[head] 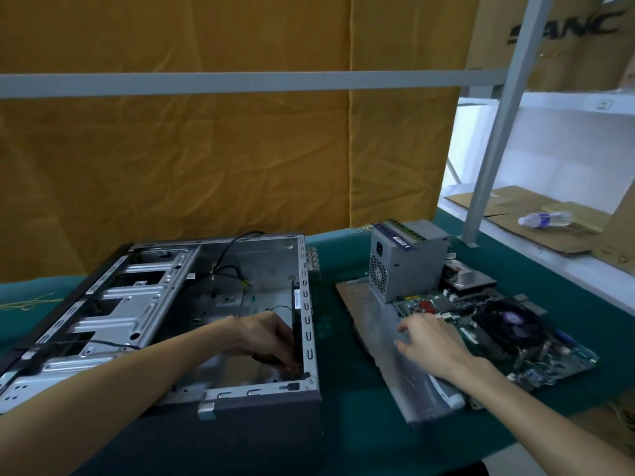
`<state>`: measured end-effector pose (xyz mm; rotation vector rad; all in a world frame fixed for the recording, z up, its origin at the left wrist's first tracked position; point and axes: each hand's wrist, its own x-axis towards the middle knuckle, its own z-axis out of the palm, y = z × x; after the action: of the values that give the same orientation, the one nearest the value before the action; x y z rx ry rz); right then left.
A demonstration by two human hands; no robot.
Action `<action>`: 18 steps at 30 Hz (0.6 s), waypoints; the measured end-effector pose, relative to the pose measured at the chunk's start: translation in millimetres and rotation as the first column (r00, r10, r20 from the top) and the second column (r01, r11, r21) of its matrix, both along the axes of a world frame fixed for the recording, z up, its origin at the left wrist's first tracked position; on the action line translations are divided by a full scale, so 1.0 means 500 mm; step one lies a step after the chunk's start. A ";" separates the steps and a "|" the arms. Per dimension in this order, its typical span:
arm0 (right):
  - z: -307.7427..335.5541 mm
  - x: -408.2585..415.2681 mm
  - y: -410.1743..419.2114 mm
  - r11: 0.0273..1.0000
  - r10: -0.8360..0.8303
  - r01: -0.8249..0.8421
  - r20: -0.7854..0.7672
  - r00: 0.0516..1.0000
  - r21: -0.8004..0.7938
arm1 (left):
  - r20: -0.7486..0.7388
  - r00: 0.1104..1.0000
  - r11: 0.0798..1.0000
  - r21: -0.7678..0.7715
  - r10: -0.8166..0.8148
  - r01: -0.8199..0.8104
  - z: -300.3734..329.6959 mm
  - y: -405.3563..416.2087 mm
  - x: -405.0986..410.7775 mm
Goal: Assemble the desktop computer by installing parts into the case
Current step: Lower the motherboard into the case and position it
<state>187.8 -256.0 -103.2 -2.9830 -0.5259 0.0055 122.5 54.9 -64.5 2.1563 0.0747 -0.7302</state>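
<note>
An open grey computer case [144,304] lies on its side on the green table at the left, with black cables inside. My left hand [264,338] reaches into the case's right end, fingers curled round a thin black part standing against the rear wall. My right hand [429,341] rests with spread fingers on the near edge of a green motherboard [536,352], which carries a black fan cooler [508,321]. A grey power supply [405,262] stands behind the board, and a hard drive [470,278] lies to its right.
A grey metal side panel [378,331] lies under the motherboard. A grey shelf post [494,132] rises at the right. Cardboard sheets [536,231] and a lying water bottle [546,219] sit on the white shelf. An orange curtain hangs behind the table.
</note>
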 end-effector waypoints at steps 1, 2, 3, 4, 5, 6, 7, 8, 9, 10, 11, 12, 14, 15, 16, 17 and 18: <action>-0.002 0.001 0.007 1.000 -0.013 0.013 0.005 1.000 -0.019 | 0.003 1.000 1.000 -0.008 0.005 -0.005 -0.002 0.000 -0.003; -0.003 0.000 0.012 0.999 -0.028 0.028 0.012 1.000 -0.033 | 0.009 1.000 1.000 -0.012 0.012 -0.012 -0.004 0.001 -0.006; -0.006 0.001 0.016 0.998 -0.041 0.042 0.022 0.999 -0.035 | 0.013 1.000 1.000 -0.015 0.020 -0.020 -0.005 0.001 -0.007; -0.010 0.002 0.019 0.998 -0.051 0.052 0.033 0.998 -0.028 | 0.014 1.000 1.000 -0.017 0.025 -0.024 -0.005 0.002 -0.007; -0.013 0.002 0.020 0.998 -0.060 0.061 0.042 0.997 -0.020 | 0.010 1.000 1.000 -0.017 0.022 -0.022 -0.004 0.001 -0.007; -0.014 0.003 0.021 0.998 -0.064 0.065 0.046 0.997 -0.013 | 0.006 1.000 1.000 -0.015 0.013 -0.012 -0.004 0.002 -0.007; -0.014 0.002 0.022 0.998 -0.069 0.069 0.044 0.997 -0.009 | 0.005 1.000 1.000 -0.014 0.007 -0.007 -0.003 0.002 -0.006; -0.014 0.003 0.022 0.997 -0.072 0.072 0.038 0.997 0.000 | 0.007 1.000 1.000 -0.016 0.006 -0.006 -0.003 0.003 -0.006; -0.014 0.003 0.022 0.997 -0.072 0.071 0.030 0.997 0.011 | 0.011 1.000 1.000 -0.019 0.006 -0.006 -0.002 0.004 -0.005; -0.013 0.003 0.022 0.997 -0.069 0.069 0.021 0.997 0.023 | 0.015 1.000 1.000 -0.023 0.002 -0.002 -0.003 0.005 -0.005; -0.012 0.002 0.021 0.997 -0.068 0.067 0.012 0.998 0.035 | 0.020 1.000 1.000 -0.027 -0.002 0.003 -0.004 0.005 -0.005; -0.012 0.002 0.019 0.997 -0.065 0.065 0.005 0.998 0.045 | 0.024 1.000 0.999 -0.031 -0.004 0.005 -0.004 0.005 -0.006; -0.018 0.003 0.016 0.997 -0.059 0.059 0.000 0.998 0.057 | 0.028 1.000 0.999 -0.040 -0.002 0.003 -0.004 0.003 -0.007; -0.023 0.004 0.014 0.997 -0.056 0.056 0.002 0.998 0.056 | 0.034 0.999 0.999 -0.037 -0.001 0.003 -0.004 0.003 -0.008; -0.028 0.005 0.012 0.997 -0.056 0.056 0.006 0.998 0.054 | 0.044 0.999 1.000 -0.029 0.001 0.000 -0.005 0.003 -0.008; -0.033 0.006 0.010 0.997 -0.058 0.058 0.009 0.998 0.060 | 0.051 0.999 1.000 -0.022 0.004 -0.002 -0.005 0.003 -0.009; -0.036 0.007 0.008 0.994 -0.063 0.063 0.006 0.998 0.086 | 0.048 0.999 1.000 -0.022 0.005 -0.004 -0.005 0.003 -0.008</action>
<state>191.5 -251.9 -121.2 -2.9158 -0.4216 -0.0346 118.3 56.3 -67.2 2.1512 0.0459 -0.6727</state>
